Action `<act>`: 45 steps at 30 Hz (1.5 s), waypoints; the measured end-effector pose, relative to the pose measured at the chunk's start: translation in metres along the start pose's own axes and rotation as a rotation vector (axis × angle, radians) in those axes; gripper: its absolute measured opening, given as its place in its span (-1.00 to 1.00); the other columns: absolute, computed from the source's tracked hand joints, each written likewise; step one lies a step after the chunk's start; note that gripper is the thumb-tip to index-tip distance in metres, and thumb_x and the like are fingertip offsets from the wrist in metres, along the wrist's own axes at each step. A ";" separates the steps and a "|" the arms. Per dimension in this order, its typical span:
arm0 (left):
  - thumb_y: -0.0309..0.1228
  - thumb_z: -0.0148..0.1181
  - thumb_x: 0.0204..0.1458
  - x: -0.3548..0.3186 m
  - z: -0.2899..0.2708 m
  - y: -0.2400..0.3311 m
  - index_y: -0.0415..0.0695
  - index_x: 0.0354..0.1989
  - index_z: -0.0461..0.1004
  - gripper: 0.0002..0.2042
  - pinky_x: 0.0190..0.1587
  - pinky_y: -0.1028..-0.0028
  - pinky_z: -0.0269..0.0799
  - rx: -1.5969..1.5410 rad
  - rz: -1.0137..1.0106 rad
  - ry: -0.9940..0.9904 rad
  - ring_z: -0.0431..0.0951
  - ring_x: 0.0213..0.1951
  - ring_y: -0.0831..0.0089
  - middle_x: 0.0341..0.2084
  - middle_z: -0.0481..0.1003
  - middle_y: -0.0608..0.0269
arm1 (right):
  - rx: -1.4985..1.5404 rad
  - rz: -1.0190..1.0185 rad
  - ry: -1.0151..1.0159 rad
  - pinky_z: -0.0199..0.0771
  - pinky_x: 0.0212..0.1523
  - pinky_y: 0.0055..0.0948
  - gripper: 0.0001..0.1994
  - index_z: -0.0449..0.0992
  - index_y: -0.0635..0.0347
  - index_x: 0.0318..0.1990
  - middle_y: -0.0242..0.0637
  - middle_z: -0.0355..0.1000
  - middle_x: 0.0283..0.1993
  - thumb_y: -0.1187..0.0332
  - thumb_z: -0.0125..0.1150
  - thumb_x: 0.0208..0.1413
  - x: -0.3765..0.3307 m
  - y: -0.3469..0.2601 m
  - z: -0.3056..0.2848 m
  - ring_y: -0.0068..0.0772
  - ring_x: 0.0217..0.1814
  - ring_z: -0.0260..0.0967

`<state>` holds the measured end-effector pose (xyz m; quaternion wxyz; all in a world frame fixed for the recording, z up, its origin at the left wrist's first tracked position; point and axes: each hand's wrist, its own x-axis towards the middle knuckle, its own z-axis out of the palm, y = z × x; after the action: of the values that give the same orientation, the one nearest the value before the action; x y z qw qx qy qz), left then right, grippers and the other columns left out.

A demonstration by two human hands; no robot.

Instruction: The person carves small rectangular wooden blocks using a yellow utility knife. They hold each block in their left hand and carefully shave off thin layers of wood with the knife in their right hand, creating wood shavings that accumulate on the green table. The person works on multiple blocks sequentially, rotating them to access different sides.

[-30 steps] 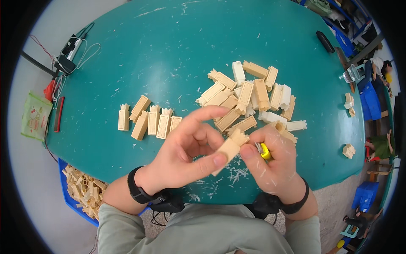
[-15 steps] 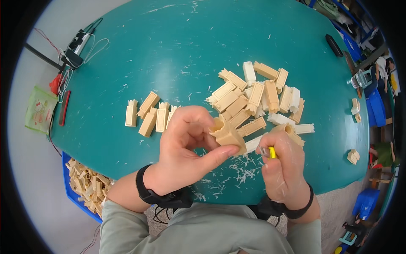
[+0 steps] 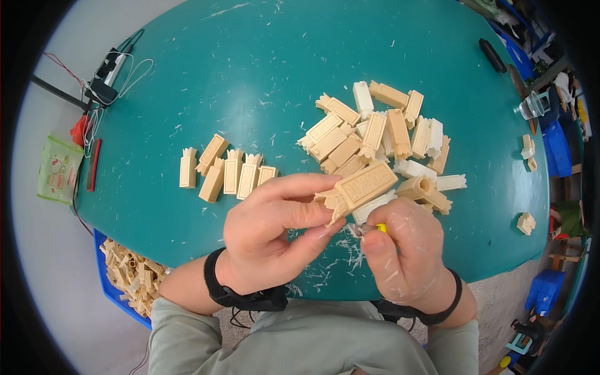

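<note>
Teal and round, the table carries a row of cream plastic pieces left of its middle. Near its front edge the left hand pinches a cream block between thumb and fingers. Just beside it, the right hand is closed around a yellow tool. A loose pile lies behind.

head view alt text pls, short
A person's left hand holds a cream plastic block while the right hand grips a yellow tool beside it, over a teal round table with piles of similar blocks and white shavings.
</note>
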<state>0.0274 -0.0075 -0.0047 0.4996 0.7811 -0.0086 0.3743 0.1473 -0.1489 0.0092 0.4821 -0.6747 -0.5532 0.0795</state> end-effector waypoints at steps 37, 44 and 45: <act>-0.71 0.31 -0.31 -0.008 0.002 0.004 -0.28 -0.37 0.44 -0.74 -0.30 0.45 0.49 0.357 0.197 0.050 0.52 -0.28 0.20 -0.19 0.41 -0.14 | -0.145 -0.069 0.035 0.13 -0.64 -0.41 -0.73 0.33 0.18 -0.53 -0.30 0.23 -0.63 0.21 0.24 -0.05 0.000 0.003 0.006 -0.28 -0.63 0.17; -0.69 0.29 -0.30 -0.005 -0.002 0.007 -0.27 -0.37 0.42 -0.74 -0.29 0.47 0.47 0.324 0.200 0.022 0.52 -0.27 0.23 -0.19 0.41 -0.15 | -0.107 -0.034 0.042 0.19 -0.62 -0.38 -0.76 0.35 0.20 -0.52 -0.28 0.26 -0.60 0.25 0.23 -0.05 0.001 0.002 0.004 -0.26 -0.61 0.20; -0.69 0.27 -0.28 -0.003 -0.001 0.007 -0.26 -0.36 0.40 -0.75 -0.29 0.48 0.46 0.285 0.167 0.025 0.51 -0.26 0.26 -0.20 0.41 -0.13 | -0.063 -0.037 0.039 0.19 -0.61 -0.38 -0.78 0.35 0.21 -0.51 -0.27 0.27 -0.59 0.28 0.21 -0.04 0.001 0.003 0.002 -0.25 -0.61 0.21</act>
<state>0.0217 -0.0111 -0.0004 0.3508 0.8361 -0.0142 0.4216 0.1482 -0.1465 0.0065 0.4727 -0.6806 -0.5583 0.0399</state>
